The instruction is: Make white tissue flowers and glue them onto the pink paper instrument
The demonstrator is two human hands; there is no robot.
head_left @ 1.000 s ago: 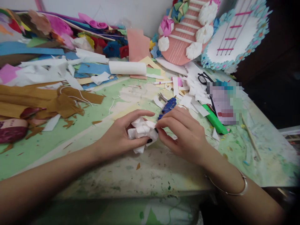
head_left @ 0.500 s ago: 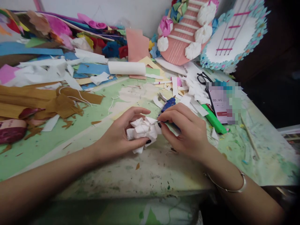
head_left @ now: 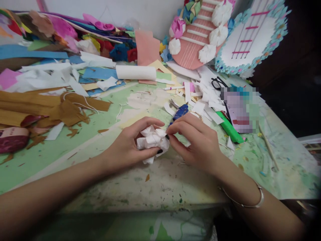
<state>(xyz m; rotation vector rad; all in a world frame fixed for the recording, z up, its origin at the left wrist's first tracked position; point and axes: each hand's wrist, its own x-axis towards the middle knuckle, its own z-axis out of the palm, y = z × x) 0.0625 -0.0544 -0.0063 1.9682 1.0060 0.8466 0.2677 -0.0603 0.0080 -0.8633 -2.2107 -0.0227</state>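
Observation:
A crumpled white paper flower (head_left: 152, 140) rests in my left hand (head_left: 130, 140), its thumb across the front and the fingers curled round the back. On the flower's right side, my right hand (head_left: 198, 140) pinches the edge of a petal between thumb and forefinger. Just beyond my right hand lie scissors with blue-wrapped handles (head_left: 181, 111), partly hidden by it. A green cutter (head_left: 229, 127) is to the right of that hand.
Brown crepe paper (head_left: 50, 108) and white scraps spread over the left side. A white paper roll (head_left: 135, 72) lies behind. Decorated guitar shapes (head_left: 192, 50) lean at the back right. A phone (head_left: 238, 112) and a thin stick (head_left: 268, 147) lie on the right.
My right fingertips have shifted slightly left and down along the flower's edge. The left hand keeps its hold, with the flower turned or moved only a little.

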